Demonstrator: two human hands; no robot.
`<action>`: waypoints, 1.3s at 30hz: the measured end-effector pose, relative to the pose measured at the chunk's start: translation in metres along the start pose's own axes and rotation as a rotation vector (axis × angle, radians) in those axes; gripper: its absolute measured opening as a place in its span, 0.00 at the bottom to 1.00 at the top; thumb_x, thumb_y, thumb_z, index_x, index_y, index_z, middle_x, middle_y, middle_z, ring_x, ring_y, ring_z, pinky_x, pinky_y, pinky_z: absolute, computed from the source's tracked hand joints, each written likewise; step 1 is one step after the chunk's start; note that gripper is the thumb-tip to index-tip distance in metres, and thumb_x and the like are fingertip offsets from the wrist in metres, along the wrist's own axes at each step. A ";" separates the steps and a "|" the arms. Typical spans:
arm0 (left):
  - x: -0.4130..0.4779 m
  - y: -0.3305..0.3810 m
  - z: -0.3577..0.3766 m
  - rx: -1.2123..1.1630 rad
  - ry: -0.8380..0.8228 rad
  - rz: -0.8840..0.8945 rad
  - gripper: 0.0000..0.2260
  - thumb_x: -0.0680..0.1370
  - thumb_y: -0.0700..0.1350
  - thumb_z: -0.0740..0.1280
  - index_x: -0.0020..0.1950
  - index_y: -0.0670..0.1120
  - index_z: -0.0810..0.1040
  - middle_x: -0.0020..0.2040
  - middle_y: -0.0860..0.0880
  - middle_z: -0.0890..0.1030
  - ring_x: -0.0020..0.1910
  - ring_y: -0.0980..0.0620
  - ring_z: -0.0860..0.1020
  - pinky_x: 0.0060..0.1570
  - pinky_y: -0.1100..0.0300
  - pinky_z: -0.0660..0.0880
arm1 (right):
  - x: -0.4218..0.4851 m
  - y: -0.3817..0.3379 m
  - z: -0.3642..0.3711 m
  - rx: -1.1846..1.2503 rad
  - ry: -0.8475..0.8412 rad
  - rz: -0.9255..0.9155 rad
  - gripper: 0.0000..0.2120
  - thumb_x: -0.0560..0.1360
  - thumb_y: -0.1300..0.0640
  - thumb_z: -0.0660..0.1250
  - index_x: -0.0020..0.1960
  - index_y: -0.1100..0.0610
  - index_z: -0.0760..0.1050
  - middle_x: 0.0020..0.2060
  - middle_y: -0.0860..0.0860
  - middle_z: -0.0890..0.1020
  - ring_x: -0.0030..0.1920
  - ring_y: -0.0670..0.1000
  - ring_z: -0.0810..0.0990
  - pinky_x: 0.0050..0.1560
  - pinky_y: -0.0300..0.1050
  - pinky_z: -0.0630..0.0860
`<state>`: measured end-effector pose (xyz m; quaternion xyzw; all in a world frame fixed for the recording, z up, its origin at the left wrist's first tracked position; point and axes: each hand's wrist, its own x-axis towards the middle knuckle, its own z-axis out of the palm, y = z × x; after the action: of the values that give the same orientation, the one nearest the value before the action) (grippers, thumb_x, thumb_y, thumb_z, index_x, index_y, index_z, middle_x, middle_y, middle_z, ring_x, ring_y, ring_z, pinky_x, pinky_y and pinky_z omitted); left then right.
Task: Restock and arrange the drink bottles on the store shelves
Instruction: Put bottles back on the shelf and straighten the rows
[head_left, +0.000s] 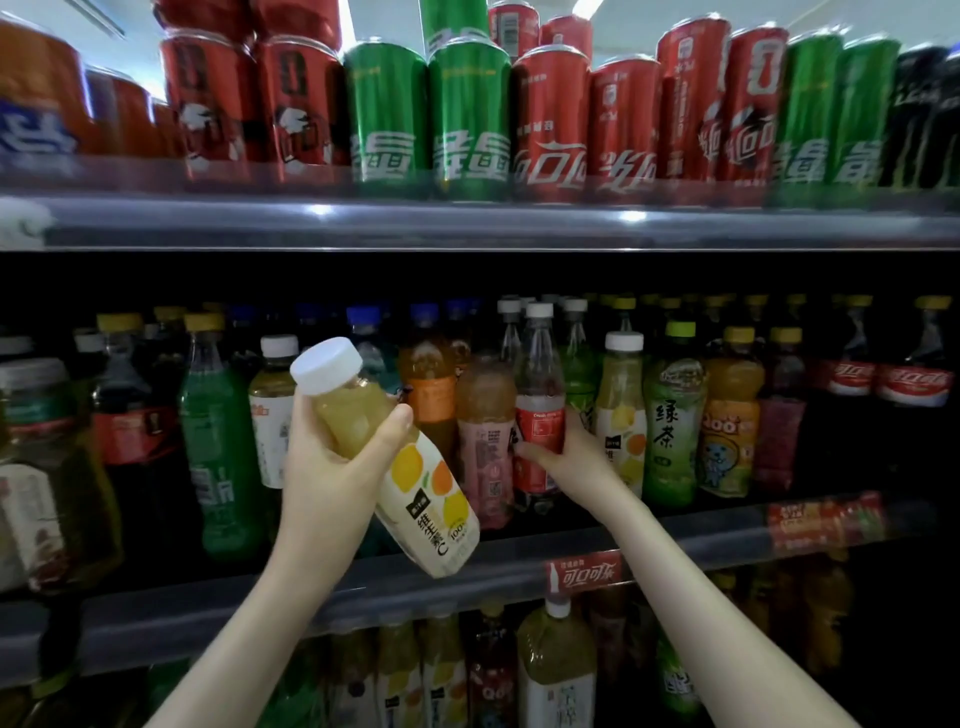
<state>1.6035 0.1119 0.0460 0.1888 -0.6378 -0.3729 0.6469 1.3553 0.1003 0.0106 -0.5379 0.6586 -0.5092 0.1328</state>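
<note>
My left hand bare, my right hand bare, left forearm and right forearm slim, uncovered to the lower frame edge.

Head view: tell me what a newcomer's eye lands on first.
The tilted juice bottle with its white cap, held by the left hand in front of the middle shelf, stands out first. Beside it, the right hand grips a clear bottle with a red label, standing on that shelf. Above, a bright row of red and green cans fills the top shelf.

Two hands, two gripped bottles, two shelf rails
</note>
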 end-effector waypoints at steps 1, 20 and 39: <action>-0.001 0.000 0.000 0.009 -0.019 -0.013 0.16 0.71 0.49 0.72 0.56 0.51 0.73 0.46 0.52 0.81 0.47 0.52 0.82 0.44 0.58 0.78 | -0.004 0.000 0.000 -0.033 -0.020 -0.013 0.25 0.74 0.55 0.71 0.67 0.53 0.65 0.55 0.46 0.75 0.57 0.47 0.74 0.56 0.42 0.70; -0.035 -0.026 0.063 0.233 -0.599 -0.304 0.13 0.75 0.53 0.70 0.55 0.63 0.71 0.51 0.61 0.79 0.50 0.64 0.78 0.50 0.66 0.76 | -0.128 -0.010 0.000 0.168 -0.319 -0.032 0.27 0.71 0.47 0.73 0.66 0.41 0.67 0.56 0.40 0.81 0.56 0.37 0.78 0.58 0.41 0.75; -0.192 -0.148 -0.004 0.619 -0.828 -0.585 0.30 0.71 0.56 0.72 0.67 0.56 0.60 0.59 0.57 0.75 0.55 0.55 0.76 0.49 0.60 0.75 | -0.191 0.082 0.054 0.178 -0.504 0.348 0.26 0.67 0.56 0.78 0.61 0.47 0.70 0.51 0.43 0.82 0.50 0.40 0.81 0.54 0.41 0.78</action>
<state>1.5894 0.1535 -0.1931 0.3754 -0.8376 -0.3751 0.1293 1.4217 0.2249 -0.1514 -0.5127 0.6399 -0.3851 0.4234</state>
